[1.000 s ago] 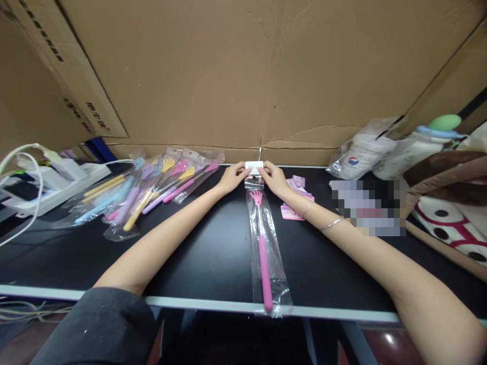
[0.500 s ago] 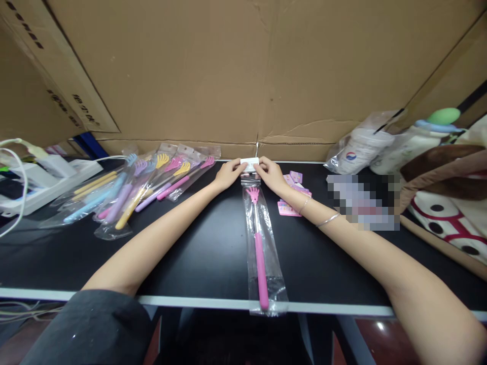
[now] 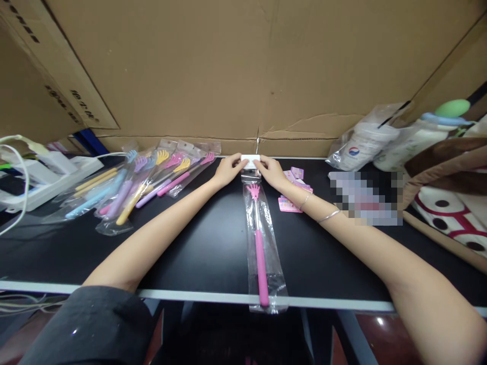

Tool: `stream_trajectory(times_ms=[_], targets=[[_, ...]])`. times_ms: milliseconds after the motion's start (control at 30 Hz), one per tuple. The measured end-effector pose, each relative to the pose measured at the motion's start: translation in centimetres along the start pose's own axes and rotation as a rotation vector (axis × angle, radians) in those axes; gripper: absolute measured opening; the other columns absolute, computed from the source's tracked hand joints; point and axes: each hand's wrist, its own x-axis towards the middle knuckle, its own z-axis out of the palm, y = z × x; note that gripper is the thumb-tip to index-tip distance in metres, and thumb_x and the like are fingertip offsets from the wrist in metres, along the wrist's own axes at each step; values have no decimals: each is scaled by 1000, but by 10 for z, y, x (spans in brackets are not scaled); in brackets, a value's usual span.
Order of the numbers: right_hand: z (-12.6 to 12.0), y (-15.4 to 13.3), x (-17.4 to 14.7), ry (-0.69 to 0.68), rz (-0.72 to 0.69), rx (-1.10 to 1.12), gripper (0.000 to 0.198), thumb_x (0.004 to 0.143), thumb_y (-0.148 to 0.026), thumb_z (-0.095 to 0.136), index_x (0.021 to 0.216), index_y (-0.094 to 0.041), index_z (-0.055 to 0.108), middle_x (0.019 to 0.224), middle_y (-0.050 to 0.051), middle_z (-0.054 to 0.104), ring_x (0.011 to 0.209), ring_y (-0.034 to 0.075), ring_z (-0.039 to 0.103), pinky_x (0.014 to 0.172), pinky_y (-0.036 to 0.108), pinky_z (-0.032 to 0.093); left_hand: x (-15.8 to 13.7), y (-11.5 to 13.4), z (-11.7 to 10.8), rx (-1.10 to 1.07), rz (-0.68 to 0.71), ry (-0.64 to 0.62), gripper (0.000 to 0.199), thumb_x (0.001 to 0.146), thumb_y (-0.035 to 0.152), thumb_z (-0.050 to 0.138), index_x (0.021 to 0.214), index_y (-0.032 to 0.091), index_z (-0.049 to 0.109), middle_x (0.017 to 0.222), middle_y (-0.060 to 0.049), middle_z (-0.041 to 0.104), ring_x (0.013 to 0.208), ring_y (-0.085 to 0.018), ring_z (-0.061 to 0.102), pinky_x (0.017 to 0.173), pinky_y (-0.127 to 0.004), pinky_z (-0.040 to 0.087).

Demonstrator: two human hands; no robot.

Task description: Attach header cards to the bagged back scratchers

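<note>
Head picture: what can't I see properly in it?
In the head view:
White piece: any markings too small; fingers cover parts.
Pink cards: partly hidden behind the right arm.
Pixelated patch: hides what lies there.
White cable: cut off by the left edge.
Patterned cloth: cut off by the right edge.

I see a small white piece [image 3: 250,159] in the grip; just below it lies a clear bag [image 3: 272,258] holding a pink scratcher [image 3: 260,241], claw [image 3: 253,191] nearest, handle [image 3: 262,274] farthest.
</note>
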Motion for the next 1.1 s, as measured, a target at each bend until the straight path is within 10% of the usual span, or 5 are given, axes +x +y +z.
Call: stream_trajectory(times_ms=[400,867,1100], targets=[[1,7,4,25,31,-54,28,87,-44,56,73,-23,43,60,-3,50,61,14,48,60,28,35,2,-1,1,-90,-38,-8,17,85,29,59,93,15,62,78,0,64,74,-12,59,73,-22,44],[-3,-5,-2,147,40,-106,48,91,-61,45,68,-20,53,53,0,57,53,15,52,60,30,38,0,-1,0,-50,-63,-130,26,91,36,56,102,15,68,77,-4,72,69,-16,66,73,-28,49],[-2,1,2,161,-16,-147,44,93,-55,44,79,-17,62,74,6,68,71,20,60,69,32,42,-2,7,-1,-26,-34,-100,16,91,30,54,84,16,59,74,0,67,70,-14,62,72,-25,44]])
